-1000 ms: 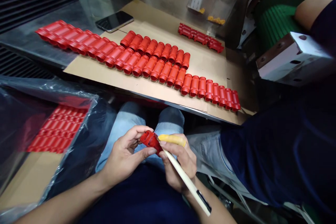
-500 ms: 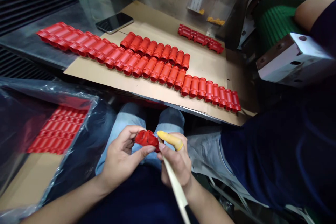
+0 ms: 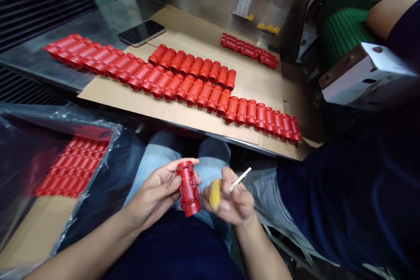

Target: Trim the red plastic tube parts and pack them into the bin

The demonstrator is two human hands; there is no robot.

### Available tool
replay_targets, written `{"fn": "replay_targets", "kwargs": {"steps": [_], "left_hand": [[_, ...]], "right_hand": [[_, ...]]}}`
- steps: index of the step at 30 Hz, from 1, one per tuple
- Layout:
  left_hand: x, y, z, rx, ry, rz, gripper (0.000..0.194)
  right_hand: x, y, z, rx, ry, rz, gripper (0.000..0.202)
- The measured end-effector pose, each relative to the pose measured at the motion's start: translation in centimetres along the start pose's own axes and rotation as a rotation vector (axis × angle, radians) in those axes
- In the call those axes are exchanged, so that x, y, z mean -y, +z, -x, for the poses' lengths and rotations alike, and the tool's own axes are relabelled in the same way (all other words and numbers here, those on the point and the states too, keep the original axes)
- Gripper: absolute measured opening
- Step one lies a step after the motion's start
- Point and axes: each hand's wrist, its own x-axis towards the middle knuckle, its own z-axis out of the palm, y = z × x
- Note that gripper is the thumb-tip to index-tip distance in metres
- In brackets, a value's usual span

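Farthest left on my feed, below the cardboard's [image 3: 259,83] left end, I see a plastic bag [image 3: 49,111] with rows of red parts [image 3: 74,166] inside. A long row [image 3: 183,87] of red tubes starts off the cardboard's left edge and runs along its near side. The phone [image 3: 141,33] lies at that left edge.

On the near side of the cardboard, above the lap, I have the left hand [image 3: 157,192] closed round a red tube [image 3: 188,190], thumb across its face. The short row [image 3: 193,66] sits on the cardboard, behind the long one. Also on its near side, the right hand [image 3: 234,203], fingers curled, pinches a pale stick [image 3: 241,179]; one finger wears a yellow cover [image 3: 215,192]. I cannot tell whether that hand touches the tube.

Darker red pieces [image 3: 247,49] lie at the cardboard's far right. Past its right end I see a white bracket [image 3: 364,74] and a co-worker's sleeve [image 3: 407,37].
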Motion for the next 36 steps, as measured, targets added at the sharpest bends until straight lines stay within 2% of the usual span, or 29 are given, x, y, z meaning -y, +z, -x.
{"fn": "replay_targets", "kwargs": {"steps": [2,3,4,7,8,10,15,17,20,23,26,29,31,33,34,36], "left_hand": [[-0.1,-0.1,-0.1,-0.013,0.006,-0.01,0.043],[-0.1,-0.2,-0.1,-0.021,0.024,-0.035,0.043],[-0.1,-0.3,-0.2,-0.033,0.052,-0.071,0.044],[0.1,-0.7,-0.2,-0.069,0.14,-0.278,0.048],[0.2,-0.9,-0.1,-0.081,0.173,-0.363,0.049],[0.5,-1.3,-0.1,-0.085,0.237,-0.523,0.052],[0.9,-2.2,0.3,-0.047,0.468,-0.888,0.061],[1.0,-2.4,0.4,-0.06,0.512,-0.959,0.063],[1.0,-2.0,0.5,-0.092,0.449,-0.841,0.059],[0.9,-1.3,0.3,-0.079,0.256,-0.522,0.049],[0.4,-0.8,0.1,-0.034,0.093,-0.267,0.048],[-1.5,-0.1,-0.4,-0.018,0.051,-0.293,0.05],[-4.1,1.0,-2.0,-0.037,0.158,-0.507,0.045],[-7.8,3.1,-5.2,-0.061,0.377,-0.832,0.038],[-9.8,4.6,-7.4,-0.048,0.503,-1.015,0.037],[-13.6,8.0,-12.9,-0.035,0.694,-1.401,0.038]], "right_hand": [[0.8,-0.1,0.3,0.134,-0.04,0.042,0.051],[1.4,-0.2,0.5,0.135,-0.041,0.115,0.048],[2.0,-0.2,0.6,0.086,-0.038,0.231,0.041],[3.4,0.0,0.3,-0.171,-0.04,0.724,0.012],[3.7,0.2,0.0,-0.216,-0.057,0.862,0.012],[4.0,0.8,-0.6,-0.226,-0.08,1.046,0.015],[4.1,1.9,-1.9,-0.123,0.002,1.071,0.013],[4.0,2.2,-2.1,-0.092,0.059,1.105,0.017],[4.0,2.5,-2.4,-0.083,0.076,1.109,0.017],[4.9,2.4,-2.2,-0.073,0.065,1.094,0.014],[7.1,1.1,-1.4,0.006,0.077,0.924,0.017],[8.5,-1.0,0.2,0.128,0.109,0.692,0.036],[7.9,-2.3,1.3,0.036,0.117,0.777,0.047],[6.5,-3.0,1.9,-0.142,0.107,1.007,0.043],[5.6,-3.0,2.0,-0.218,0.106,1.089,0.037],[4.2,-2.8,2.1,-0.288,0.134,1.146,0.026]]}}
